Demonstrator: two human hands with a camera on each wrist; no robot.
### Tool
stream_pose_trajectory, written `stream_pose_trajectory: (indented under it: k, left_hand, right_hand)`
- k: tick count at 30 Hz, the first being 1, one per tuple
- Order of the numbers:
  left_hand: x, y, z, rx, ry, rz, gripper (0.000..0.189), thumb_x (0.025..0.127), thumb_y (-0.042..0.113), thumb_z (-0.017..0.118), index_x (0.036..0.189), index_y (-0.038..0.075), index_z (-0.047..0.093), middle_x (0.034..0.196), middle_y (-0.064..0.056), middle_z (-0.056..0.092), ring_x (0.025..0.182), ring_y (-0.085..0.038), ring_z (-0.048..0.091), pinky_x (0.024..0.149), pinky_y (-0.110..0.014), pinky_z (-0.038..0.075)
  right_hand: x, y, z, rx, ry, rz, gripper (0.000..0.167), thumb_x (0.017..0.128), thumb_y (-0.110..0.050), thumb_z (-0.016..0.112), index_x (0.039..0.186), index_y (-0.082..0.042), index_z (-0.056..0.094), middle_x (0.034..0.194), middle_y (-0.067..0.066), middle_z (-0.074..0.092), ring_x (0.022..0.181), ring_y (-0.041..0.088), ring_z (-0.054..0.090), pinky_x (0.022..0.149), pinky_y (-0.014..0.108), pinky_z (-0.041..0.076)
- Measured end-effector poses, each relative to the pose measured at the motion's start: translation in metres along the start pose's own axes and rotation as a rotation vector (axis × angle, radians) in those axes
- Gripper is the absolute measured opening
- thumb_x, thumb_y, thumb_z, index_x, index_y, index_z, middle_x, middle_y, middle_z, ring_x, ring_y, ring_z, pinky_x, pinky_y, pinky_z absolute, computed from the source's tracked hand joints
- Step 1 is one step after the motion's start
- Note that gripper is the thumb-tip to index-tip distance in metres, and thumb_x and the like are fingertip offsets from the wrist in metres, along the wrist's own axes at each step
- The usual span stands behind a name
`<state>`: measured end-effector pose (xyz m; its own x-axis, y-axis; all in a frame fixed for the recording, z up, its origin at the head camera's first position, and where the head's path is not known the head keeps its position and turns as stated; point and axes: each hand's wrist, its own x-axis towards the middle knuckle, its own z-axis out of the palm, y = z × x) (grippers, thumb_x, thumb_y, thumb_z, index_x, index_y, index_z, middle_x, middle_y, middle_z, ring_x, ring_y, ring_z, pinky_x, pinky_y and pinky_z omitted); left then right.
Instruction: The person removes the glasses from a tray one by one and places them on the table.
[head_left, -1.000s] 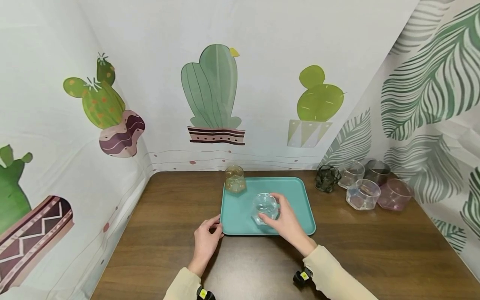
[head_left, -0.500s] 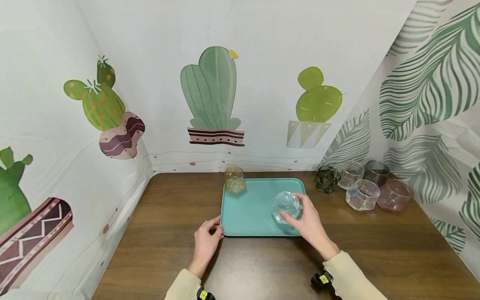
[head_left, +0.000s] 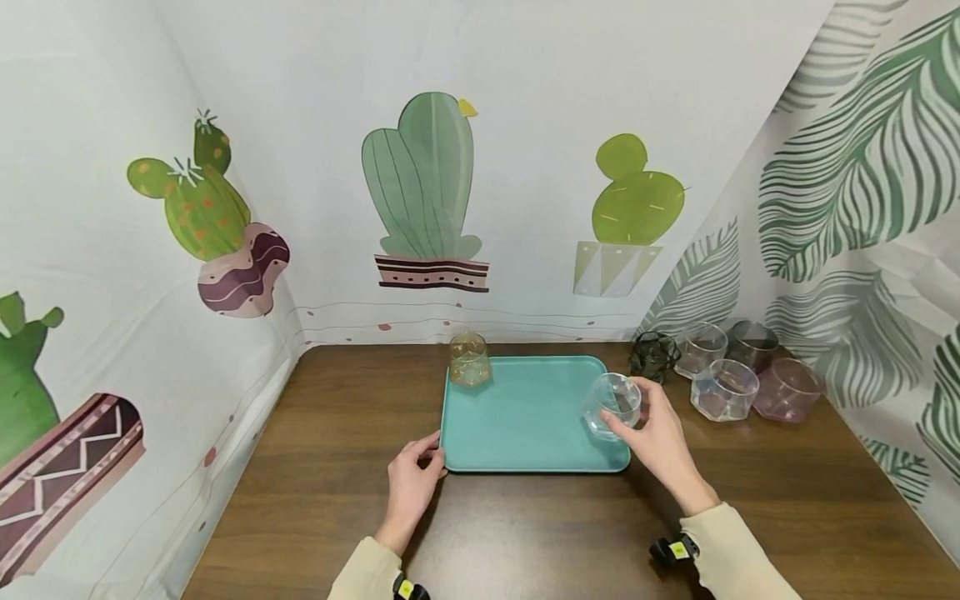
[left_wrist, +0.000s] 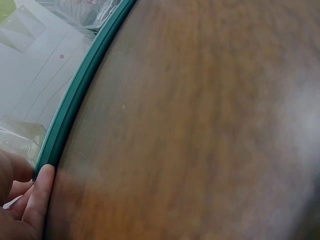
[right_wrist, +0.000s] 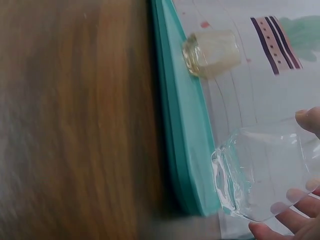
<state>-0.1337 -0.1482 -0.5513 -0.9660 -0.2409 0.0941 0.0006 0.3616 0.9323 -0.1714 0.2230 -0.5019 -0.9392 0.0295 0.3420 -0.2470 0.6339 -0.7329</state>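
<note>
A clear faceted glass [head_left: 613,406] is tilted in my right hand [head_left: 663,437], thumb on its near side and fingers on its far side. It hangs over the right end of the turquoise tray [head_left: 517,417]; the right wrist view shows its thick base [right_wrist: 231,182] by the tray's end. My left hand [head_left: 412,479] grips the tray's near left corner, with a fingertip [left_wrist: 46,172] against the outer wall in the left wrist view. An amber-tinted glass [head_left: 470,362] stands in the tray's far left corner.
At the back right of the wooden table [head_left: 517,533] stand a dark wavy glass [head_left: 654,357], a clear glass [head_left: 701,350], a grey glass [head_left: 752,346], an iridescent glass [head_left: 723,392] and a pink glass [head_left: 787,392]. A cactus-print cloth [head_left: 532,167] hangs behind.
My right hand has carried the clear glass rightward from the tray's middle to its right end, lifting and tilting it. The left hand, the tray and the amber glass have stayed put.
</note>
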Motion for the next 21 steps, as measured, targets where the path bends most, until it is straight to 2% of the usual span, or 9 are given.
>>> stream_pose_trajectory:
  k: [3,8,13,17,21]
  left_hand:
    - [0.0,0.0,0.0,0.002,0.002,0.002,0.031,0.095,-0.003,0.068,0.125,0.0,0.075,0.103,-0.013,0.071,0.084,-0.014,0.07,0.066,-0.019,0.064]
    - [0.0,0.0,0.001,0.002,0.004,0.002,0.031,0.094,-0.003,0.068,0.125,0.0,0.075,0.102,-0.013,0.071,0.084,-0.014,0.07,0.066,-0.019,0.064]
    - [0.0,-0.001,0.001,-0.006,0.005,0.0,0.031,0.094,-0.004,0.068,0.125,0.0,0.075,0.103,-0.013,0.07,0.085,-0.013,0.07,0.066,-0.019,0.064]
    - [0.001,-0.002,0.001,-0.009,0.009,0.0,0.031,0.094,-0.004,0.068,0.125,0.0,0.075,0.103,-0.013,0.07,0.085,-0.013,0.069,0.066,-0.02,0.064]
    - [0.001,-0.002,0.001,-0.004,0.008,-0.001,0.032,0.094,-0.004,0.068,0.125,0.0,0.075,0.103,-0.013,0.071,0.085,-0.012,0.069,0.066,-0.019,0.064]
  right_hand:
    - [0.001,0.005,-0.007,-0.005,0.027,0.013,0.067,0.089,-0.021,0.084,0.142,0.0,0.048,0.123,0.021,0.06,0.103,0.032,0.061,0.079,0.034,0.057]
    - [0.003,0.012,-0.019,-0.004,0.073,0.046,0.068,0.089,-0.019,0.084,0.142,0.002,0.047,0.119,0.022,0.062,0.103,0.031,0.061,0.077,0.014,0.048]
    - [0.006,0.019,-0.029,-0.011,0.105,0.089,0.069,0.09,-0.021,0.082,0.143,0.004,0.045,0.121,0.027,0.059,0.106,0.034,0.058,0.076,0.011,0.04]
    - [0.006,0.025,-0.035,-0.017,0.107,0.158,0.074,0.091,-0.026,0.081,0.147,0.004,0.042,0.128,0.031,0.054,0.112,0.04,0.055,0.083,0.022,0.044]
    - [0.006,0.031,-0.039,-0.001,0.111,0.218,0.077,0.092,-0.026,0.079,0.149,0.007,0.038,0.141,0.035,0.047,0.126,0.049,0.051,0.096,0.05,0.051]
